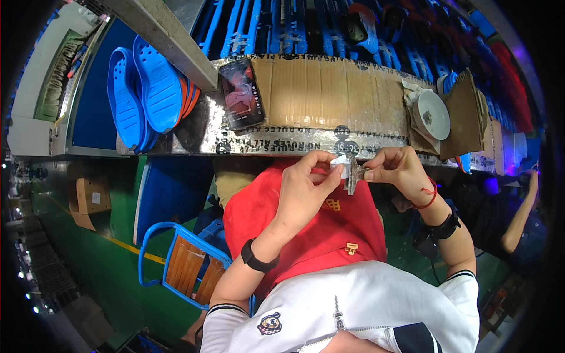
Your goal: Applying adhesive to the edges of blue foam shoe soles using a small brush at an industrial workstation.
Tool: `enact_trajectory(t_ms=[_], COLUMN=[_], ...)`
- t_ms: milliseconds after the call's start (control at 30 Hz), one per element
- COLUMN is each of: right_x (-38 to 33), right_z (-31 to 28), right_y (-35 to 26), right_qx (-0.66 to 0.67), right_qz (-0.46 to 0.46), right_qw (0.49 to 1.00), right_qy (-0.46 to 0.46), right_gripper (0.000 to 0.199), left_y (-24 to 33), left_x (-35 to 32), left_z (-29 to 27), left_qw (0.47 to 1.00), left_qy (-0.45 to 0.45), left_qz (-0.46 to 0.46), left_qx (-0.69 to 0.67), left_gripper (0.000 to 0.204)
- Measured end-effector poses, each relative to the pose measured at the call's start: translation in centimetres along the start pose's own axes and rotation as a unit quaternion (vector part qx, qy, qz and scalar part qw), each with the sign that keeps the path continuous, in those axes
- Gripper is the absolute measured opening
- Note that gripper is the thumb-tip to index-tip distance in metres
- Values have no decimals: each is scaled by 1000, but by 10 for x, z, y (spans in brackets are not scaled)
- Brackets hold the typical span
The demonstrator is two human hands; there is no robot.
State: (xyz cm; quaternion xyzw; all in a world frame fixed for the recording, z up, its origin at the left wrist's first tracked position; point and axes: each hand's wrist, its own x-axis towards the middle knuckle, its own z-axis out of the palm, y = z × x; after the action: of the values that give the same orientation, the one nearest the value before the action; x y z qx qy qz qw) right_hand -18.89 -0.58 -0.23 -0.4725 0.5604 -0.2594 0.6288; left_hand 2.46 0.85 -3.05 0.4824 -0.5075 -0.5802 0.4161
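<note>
White piece (pixel 339 167) and grey strip (pixel 352 178), side by side over the red apron (pixel 318 238) near the tabletop (pixel 376 141), look light (the strip probably stiff), best held by their edges, left hand's (pixel 299 191) fingers pinching the former, right hand's (pixel 406 172) the latter.

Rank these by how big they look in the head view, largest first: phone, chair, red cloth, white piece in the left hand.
1. Red cloth
2. Chair
3. Phone
4. White piece in the left hand, partly covered by fingers
</note>
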Motion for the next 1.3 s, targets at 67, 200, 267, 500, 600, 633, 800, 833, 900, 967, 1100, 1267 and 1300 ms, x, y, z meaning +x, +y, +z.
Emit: enact_trajectory(t_ms=[67,200,267,500,600,633,800,833,900,967,1100,1267,1300], right_x=[0,0,1,1,3,4,5,5,5,4,4,3,3], right_z=[1,0,-1,1,1,0,0,-1,-1,0,-1,1,1], right_y=[-1,-1,1,-1,0,1,0,1,0,-2,-7,-8,-8], right_qx=[20,10,21,30,29,28,21,19,17,35,29,34,34], right_qz=[5,10,5,14,18,13,11,16,20,24,39,31,31], right_qw=[1000,1000,1000,999,999,999,1000,999,999,999,998,998,998], right_qy=[-5,-4,-8,-15,-18,-17,-20,-21,-23,-34,-40,-46,-47], right_gripper=[15,15,14,14,14,14,14,15,15,18,20,20,20], left_y=[0,-6,-10,-13,-12,-12,-11,-11,-12,-11,-10,-10,-10], left_x=[1,7,8,12,12,12,13,13,13,13,10,8,7], left_z=[-2,-5,-7,-7,-7,-8,-11,-11,-12,-12,-14,-15,-14], left_qw=[1000,995,986,975,974,974,973,973,972,972,962,953,954], left_qy=[-11,-55,-78,-89,-86,-87,-94,-94,-93,-93,-83,-82,-75], left_qz=[-27,-60,-93,-131,-131,-131,-141,-144,-146,-148,-162,-195,-186], left_qx=[-2,-57,-112,-158,-164,-166,-155,-156,-156,-157,-202,-217,-224], left_gripper=[19,19,18,17,19,21,23,23,22,22,23,24,25])
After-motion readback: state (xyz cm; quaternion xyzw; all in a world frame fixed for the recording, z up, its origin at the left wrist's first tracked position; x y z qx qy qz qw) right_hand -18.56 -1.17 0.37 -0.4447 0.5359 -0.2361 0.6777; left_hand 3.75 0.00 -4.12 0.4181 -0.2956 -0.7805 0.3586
